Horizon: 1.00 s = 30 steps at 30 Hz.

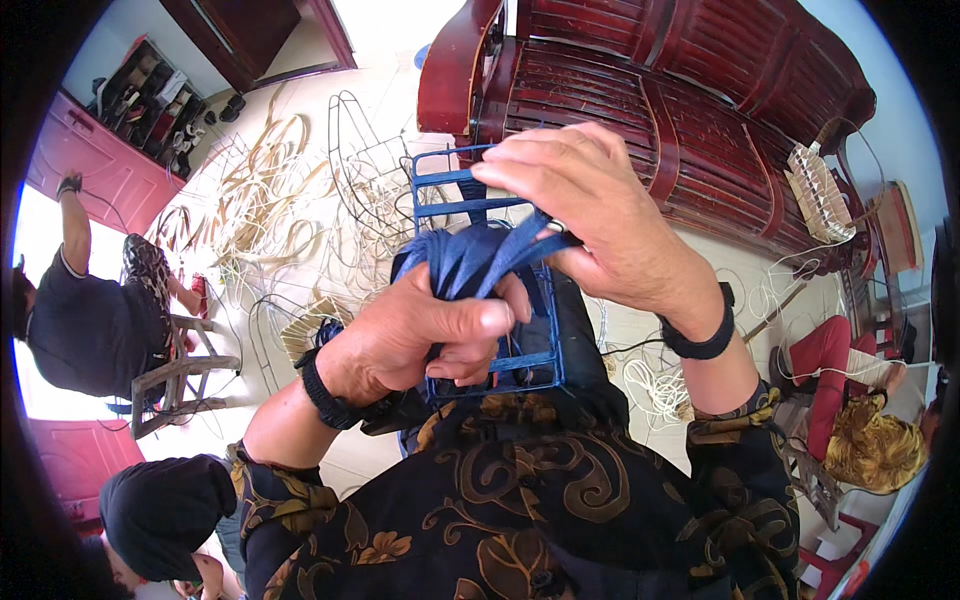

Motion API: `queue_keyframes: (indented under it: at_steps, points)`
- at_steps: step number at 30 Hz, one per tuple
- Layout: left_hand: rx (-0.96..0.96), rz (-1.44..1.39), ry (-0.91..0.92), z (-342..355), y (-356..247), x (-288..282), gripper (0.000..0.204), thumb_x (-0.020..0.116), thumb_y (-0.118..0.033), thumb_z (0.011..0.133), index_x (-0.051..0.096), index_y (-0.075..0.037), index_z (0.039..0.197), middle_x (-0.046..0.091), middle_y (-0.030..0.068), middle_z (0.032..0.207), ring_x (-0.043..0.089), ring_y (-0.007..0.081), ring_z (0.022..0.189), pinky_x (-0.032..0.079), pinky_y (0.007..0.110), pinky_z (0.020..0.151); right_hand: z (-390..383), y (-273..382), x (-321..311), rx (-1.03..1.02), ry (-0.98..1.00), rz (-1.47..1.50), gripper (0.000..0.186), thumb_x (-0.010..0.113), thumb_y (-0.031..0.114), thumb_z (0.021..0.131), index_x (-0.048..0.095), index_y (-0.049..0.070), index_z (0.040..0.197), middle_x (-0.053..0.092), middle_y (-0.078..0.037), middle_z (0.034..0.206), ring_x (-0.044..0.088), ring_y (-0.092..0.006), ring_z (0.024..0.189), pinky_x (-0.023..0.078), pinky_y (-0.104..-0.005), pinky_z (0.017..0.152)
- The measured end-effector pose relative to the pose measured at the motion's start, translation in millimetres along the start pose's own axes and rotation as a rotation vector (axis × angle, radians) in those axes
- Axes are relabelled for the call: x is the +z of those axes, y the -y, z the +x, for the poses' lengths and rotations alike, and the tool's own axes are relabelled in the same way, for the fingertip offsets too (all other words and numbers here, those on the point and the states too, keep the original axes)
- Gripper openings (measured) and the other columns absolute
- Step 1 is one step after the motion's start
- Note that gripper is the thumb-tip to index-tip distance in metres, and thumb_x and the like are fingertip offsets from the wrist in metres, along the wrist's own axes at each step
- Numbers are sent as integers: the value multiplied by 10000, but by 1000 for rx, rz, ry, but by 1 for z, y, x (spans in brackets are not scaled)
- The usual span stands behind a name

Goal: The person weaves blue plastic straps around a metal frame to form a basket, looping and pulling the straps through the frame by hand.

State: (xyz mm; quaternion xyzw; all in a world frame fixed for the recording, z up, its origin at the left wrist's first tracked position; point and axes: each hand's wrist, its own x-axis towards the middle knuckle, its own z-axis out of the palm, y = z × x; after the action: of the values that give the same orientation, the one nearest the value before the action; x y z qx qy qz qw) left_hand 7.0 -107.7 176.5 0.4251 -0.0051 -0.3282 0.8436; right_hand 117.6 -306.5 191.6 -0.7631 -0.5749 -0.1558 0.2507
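Observation:
A rectangular frame wrapped in blue strip (428, 179) lies in front of me over my lap. A looped bundle of flat blue strips (455, 252) sits across its middle. My left hand (430, 335) is closed round this bundle from below, thumb across the front. My right hand (585, 210) is above and right of it, fingers curled over the frame's upper part, with a blue strip between thumb and fingers. The right fingertips are partly hidden, and my left hand and the bundle hide part of the frame.
Co-workers sit at left (90, 330), lower left (160, 515) and right (870, 440). A wooden bench (670, 150) stands ahead, holding a pale woven basket (815, 195). Tangled pale strips (270, 190), wire frames (345, 130) and a cord coil (655, 395) lie on the floor around me.

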Motion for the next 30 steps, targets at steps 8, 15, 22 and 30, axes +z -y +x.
queue_keyframes:
  at_steps: [8, 15, 22, 30]
  points:
    - [-406, 218, 119, 3, -8, 7, 71, 652, -26, 781, 606, -47, 831, 506, -27, 600, 407, 33, 448, 314, 192, 426, 1, 24, -3, -79, 275, 476, 792, 770, 168, 571, 504, 124, 1316, 495, -92, 1359, 497, -311, 1180, 432, -412, 988]
    - [-492, 385, 184, 14, -21, -1, 137, 691, -34, 744, 613, 40, 828, 565, 44, 574, 542, 101, 454, 430, 215, 429, 2, 8, -5, 23, 449, 470, 428, 707, 305, 667, 602, 34, 981, 608, -154, 780, 603, -312, 707, 480, -402, 630]
    - [-8, 746, -174, 36, -56, 14, 243, 693, -63, 682, 605, 59, 873, 621, 89, 674, 596, 160, 501, 498, 251, 511, 18, -8, -53, 2, 329, 346, 257, 630, 221, 813, 635, 11, 960, 619, -93, 725, 576, -172, 578, 458, -274, 517]
    - [380, 545, -104, 53, -63, 26, 197, 546, -117, 910, 529, 24, 1046, 471, 33, 557, 445, 131, 387, 414, 267, 470, -21, -5, -104, 247, 50, 727, 660, 669, 199, 809, 395, -127, 1312, 613, -242, 1057, 617, -242, 894, 500, -292, 782]
